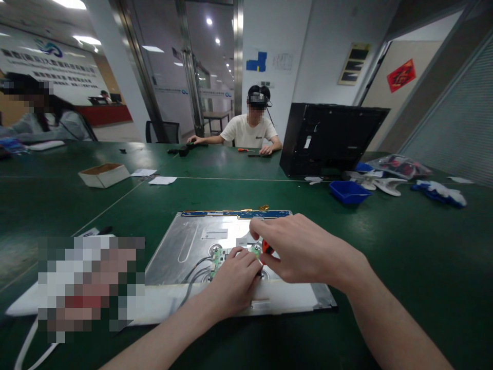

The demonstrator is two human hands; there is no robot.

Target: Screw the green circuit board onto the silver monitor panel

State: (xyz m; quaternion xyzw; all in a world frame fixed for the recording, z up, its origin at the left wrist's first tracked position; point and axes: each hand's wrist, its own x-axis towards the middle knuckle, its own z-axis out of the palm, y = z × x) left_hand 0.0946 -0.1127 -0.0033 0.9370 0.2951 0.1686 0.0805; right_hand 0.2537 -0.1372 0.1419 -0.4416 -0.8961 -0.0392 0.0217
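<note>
A flat metal display panel (pixel 173 252) lies back side up on the table in front of me. A small green circuit board (pixel 219 255) sits on it, with grey cables (pixel 192 272) running off to the left. My right hand (pixel 298 246) is closed around a screwdriver (pixel 266 247) with an orange-red and black handle, held over the board's right side. The screwdriver's tip is hidden. My left hand (pixel 236 277) rests low over the board, fingers curled together near the screwdriver's shaft. What its fingertips grip, if anything, is hidden.
A black monitor (pixel 331 139) stands behind on the right, near a blue tray (pixel 349 191) and gloves (pixel 439 192). An open white box (pixel 105 175) sits at left. A blurred-out item (pixel 88 282) lies near left. Co-workers sit across the table (pixel 215 190) and at far left.
</note>
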